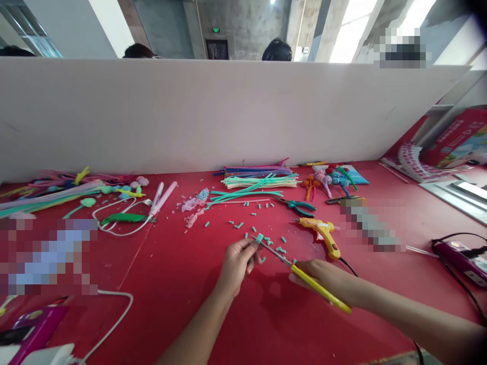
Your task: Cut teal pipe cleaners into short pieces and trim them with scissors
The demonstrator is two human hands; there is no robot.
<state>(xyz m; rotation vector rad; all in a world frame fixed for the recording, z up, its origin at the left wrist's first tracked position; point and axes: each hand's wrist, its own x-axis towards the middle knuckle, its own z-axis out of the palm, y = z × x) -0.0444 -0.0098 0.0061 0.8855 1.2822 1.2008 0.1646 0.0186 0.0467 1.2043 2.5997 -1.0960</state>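
So, biggest thing by far is the red worktop (171, 314), with a pale partition (209, 111) standing along its far edge. Next size down is a messy heap of colourful fuzzy stems (79, 189) way over on the left, then a tidier bundle of stems (261, 181) in the middle near the partition, pale green and purple, with some teal ones lying crosswise in front. Hands next: the left hand (236, 261) has thumb and fingers pinched together, and the right hand (323, 272) is wrapped around some yellow-handled scissors (312, 282). Those point left, blades right up at the left fingertips, though I honestly can't tell how far the blades are parted. A yellow glue gun (321, 234) lies on its side just beyond the right hand, nozzle to the left, and a bit farther back is a pair of teal-handled pliers (299, 207). Smaller again, there's some pastel fluff (195, 204) left of the teal stems. Tiniest stuff: the short teal piece (259, 238) held in the left fingertips, above the worktop, plus a bunch of similar cut bits (283, 240) scattered loosely around and beyond the left hand.
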